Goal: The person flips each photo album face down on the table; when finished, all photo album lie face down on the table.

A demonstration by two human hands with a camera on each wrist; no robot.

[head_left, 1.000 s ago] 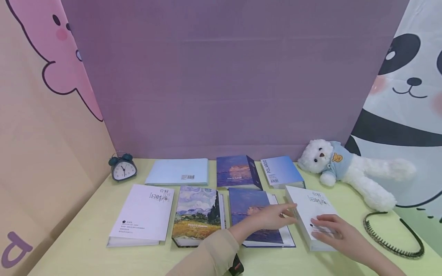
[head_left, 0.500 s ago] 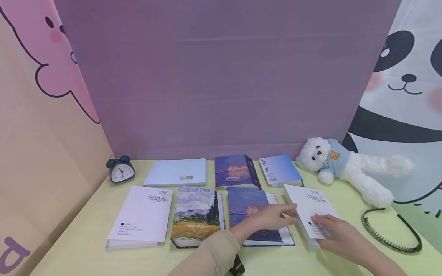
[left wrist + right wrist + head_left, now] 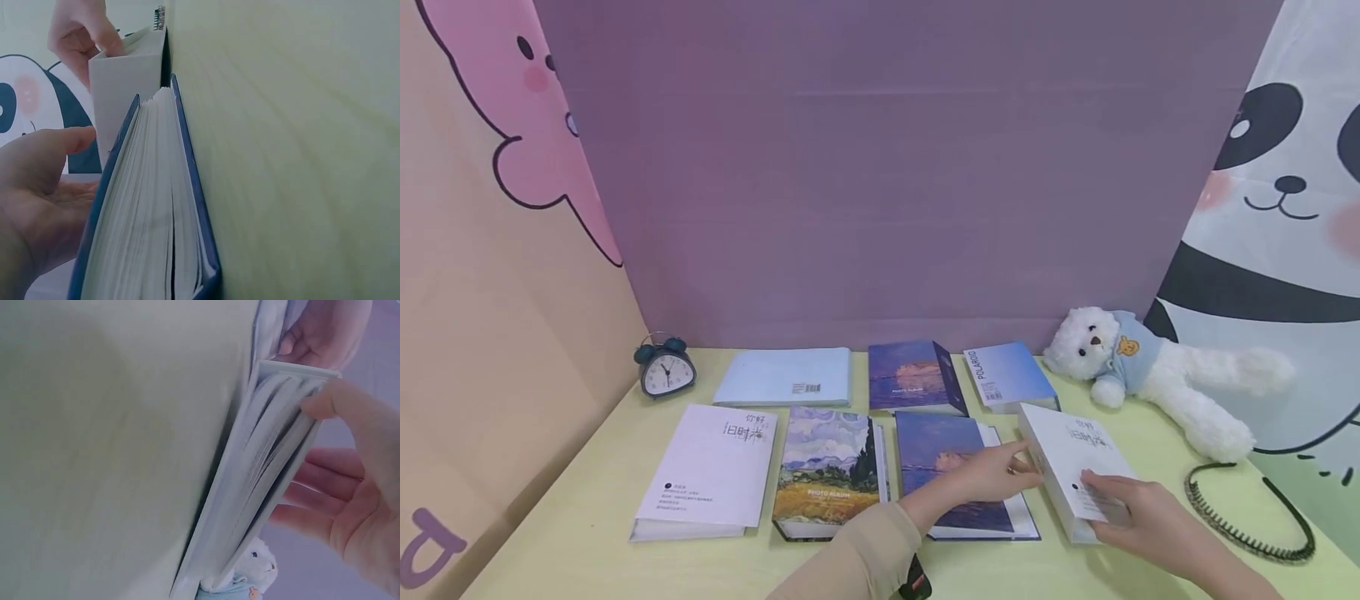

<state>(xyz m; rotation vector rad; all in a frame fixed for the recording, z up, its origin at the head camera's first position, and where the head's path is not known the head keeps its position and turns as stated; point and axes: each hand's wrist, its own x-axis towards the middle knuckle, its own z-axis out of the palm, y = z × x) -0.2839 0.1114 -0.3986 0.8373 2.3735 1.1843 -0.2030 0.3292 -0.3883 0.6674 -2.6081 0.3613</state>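
Now both hands lift the white album — right hand grips its near edge, left hand steadies its side with straight fingers; next it likely needs a firm lift off the tabletop.

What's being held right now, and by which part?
The white album. The right hand grips its near right corner, thumb on the page edges; the left hand touches its left spine side with straight fingers.

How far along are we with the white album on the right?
Done: six albums lie flat in two rows on the pale green table. In hand: the white photo album with black lettering is tilted up, the right hand gripping its near edge, the left hand touching its spine side. Left: it is not yet off the table.
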